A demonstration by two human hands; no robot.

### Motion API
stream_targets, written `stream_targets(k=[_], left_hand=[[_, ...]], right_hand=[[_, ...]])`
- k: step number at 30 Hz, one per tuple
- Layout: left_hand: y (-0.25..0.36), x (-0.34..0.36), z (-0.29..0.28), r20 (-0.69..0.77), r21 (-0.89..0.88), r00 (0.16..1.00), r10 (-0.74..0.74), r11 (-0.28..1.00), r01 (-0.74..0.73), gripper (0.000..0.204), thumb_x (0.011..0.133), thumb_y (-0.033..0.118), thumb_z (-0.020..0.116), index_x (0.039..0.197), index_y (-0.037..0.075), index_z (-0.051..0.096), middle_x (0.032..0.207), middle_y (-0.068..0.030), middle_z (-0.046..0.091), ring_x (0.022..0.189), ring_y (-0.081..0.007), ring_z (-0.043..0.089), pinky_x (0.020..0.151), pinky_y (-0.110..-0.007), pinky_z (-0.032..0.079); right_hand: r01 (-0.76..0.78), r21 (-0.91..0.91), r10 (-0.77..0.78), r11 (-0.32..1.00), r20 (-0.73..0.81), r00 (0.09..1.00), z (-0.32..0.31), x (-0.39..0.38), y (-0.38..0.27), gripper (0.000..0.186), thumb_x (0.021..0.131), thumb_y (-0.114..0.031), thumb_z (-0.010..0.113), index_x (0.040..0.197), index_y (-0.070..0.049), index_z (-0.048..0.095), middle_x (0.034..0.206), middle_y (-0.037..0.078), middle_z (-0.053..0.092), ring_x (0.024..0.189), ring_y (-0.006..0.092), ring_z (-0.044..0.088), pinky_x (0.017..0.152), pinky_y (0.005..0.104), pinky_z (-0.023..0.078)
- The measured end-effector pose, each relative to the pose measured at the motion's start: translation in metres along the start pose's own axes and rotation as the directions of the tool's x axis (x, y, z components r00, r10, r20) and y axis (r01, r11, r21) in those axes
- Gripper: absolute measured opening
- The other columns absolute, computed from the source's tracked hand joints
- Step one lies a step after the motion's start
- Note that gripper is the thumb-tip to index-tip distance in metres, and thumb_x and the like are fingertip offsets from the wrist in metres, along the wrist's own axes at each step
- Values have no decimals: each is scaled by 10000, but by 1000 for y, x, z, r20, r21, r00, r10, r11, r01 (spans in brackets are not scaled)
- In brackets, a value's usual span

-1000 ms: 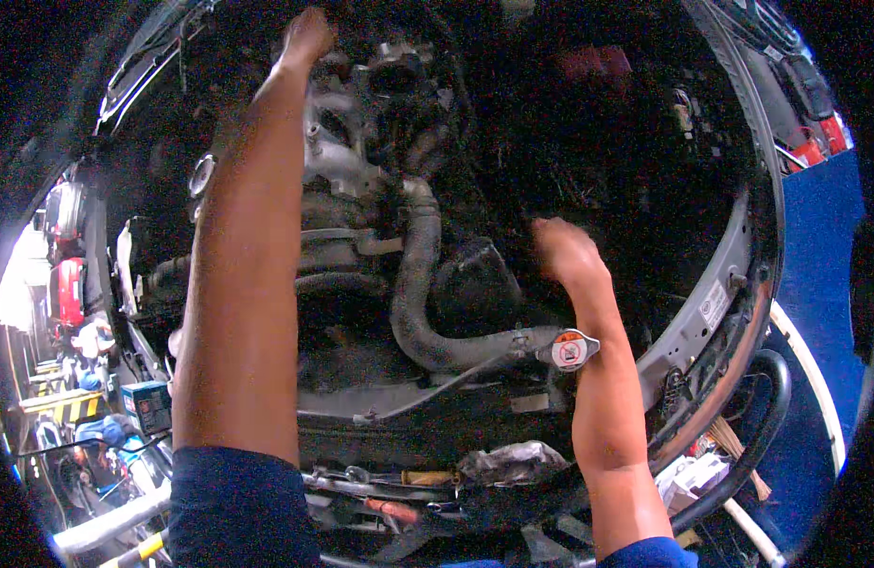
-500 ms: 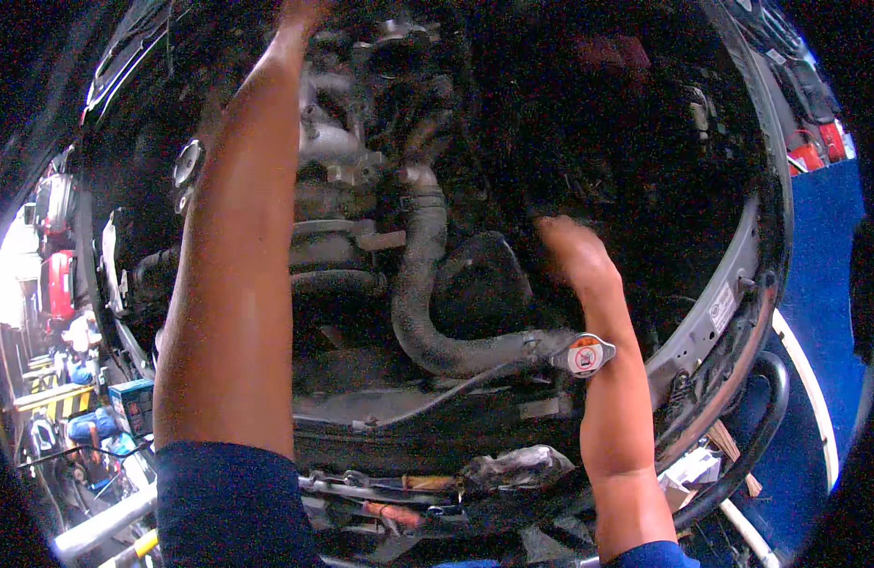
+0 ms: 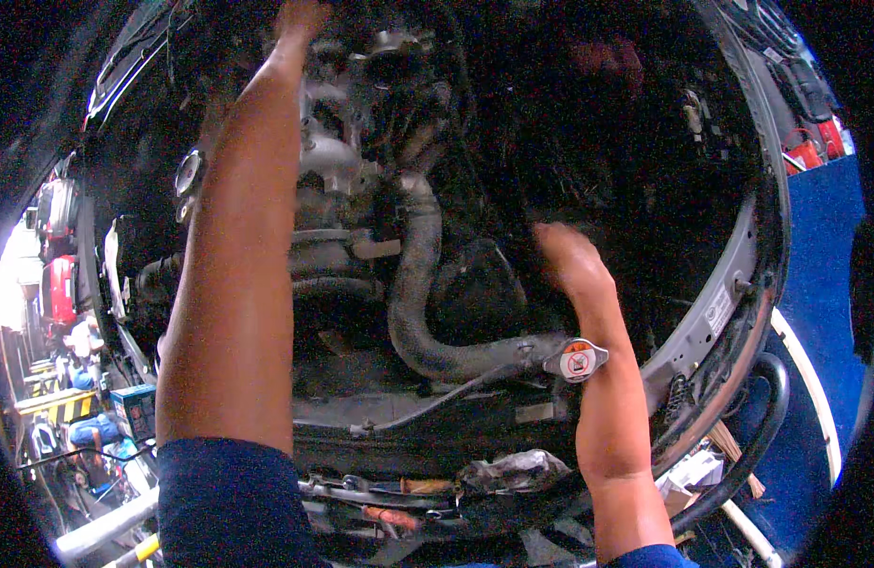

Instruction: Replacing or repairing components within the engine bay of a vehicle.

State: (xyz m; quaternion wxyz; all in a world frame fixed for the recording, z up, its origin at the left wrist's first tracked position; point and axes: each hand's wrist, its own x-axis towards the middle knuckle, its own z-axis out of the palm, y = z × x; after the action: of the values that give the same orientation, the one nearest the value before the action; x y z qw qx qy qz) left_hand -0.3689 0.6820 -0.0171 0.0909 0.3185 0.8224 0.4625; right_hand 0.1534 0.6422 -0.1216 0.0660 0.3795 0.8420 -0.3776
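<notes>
My left arm stretches far across an open engine bay, and my left hand (image 3: 303, 19) is at the top edge, beside grey metal engine parts (image 3: 328, 156). Its fingers fade into the dark there. On the right, my right hand (image 3: 571, 257) reaches down into the shadowed side of the bay, with its fingertips blurred and mostly hidden. What either hand holds, if anything, does not show. A thick curved radiator hose (image 3: 420, 312) runs between my arms. Its lower end meets a neck under a silver radiator cap (image 3: 577, 361), right by my right forearm.
Along the front of the bay lie an orange-handled tool (image 3: 392, 517) and a crumpled clear plastic bag (image 3: 517, 470). A grey metal fender edge (image 3: 716, 308) curves along the right. Beyond it are a black hose (image 3: 773, 417) and a blue panel (image 3: 823, 256). A workshop with red vehicles shows at left.
The view has shifted slightly. Both arms keep nearly the same places, with my left hand a little more in sight at the top and my right hand still blurred.
</notes>
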Motion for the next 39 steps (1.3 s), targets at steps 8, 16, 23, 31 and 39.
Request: stream_targets(k=[8,16,23,31,39], left_hand=[[-11,21,0,32,571,995,97,815,-98,683,968,337,579,1537,66,315,1518,-207,375,1254,-441,492,998,-526,419],[-21,39,8,-44,748,993,112,663,-41,689,966,375,589,1522,56,337,1585,-194,290,1397,-403,384,1115,-489,358],[-39,66,-4,65,536,963,260,805,-253,713,963,297,588,1551,53,265,1577,-195,308,1455,-392,292,1156,-479,320],[-28,36,-3,13,695,958,286,687,-215,719,1009,375,514,1578,68,201,1592,-170,295,1465,-337,301,1181,-435,297],[-38,55,1,48,789,991,128,604,-116,717,1031,480,464,1592,127,190,1576,-134,339,1436,-323,365,1147,-452,345]], right_hand=[[-26,-159,39,987,78,996,-8,1,-10,393,1015,-292,441,1264,-51,627,1321,162,616,1213,359,562,1019,419,440],[28,38,-26,999,-45,999,-9,-11,-10,405,1004,-320,460,1237,-38,632,1290,177,624,1219,353,557,1005,430,442],[45,-89,-46,995,-16,999,-10,-7,-16,355,993,-268,467,1196,-34,641,1247,195,629,1169,391,563,977,446,451],[54,-372,11,927,170,985,-24,-5,-28,365,960,-171,473,1271,-38,609,1306,190,608,1214,390,552,1014,428,463],[119,-264,-101,957,82,992,-17,-7,-19,370,951,-150,468,1268,-40,623,1328,181,602,1219,365,562,1029,423,460]])
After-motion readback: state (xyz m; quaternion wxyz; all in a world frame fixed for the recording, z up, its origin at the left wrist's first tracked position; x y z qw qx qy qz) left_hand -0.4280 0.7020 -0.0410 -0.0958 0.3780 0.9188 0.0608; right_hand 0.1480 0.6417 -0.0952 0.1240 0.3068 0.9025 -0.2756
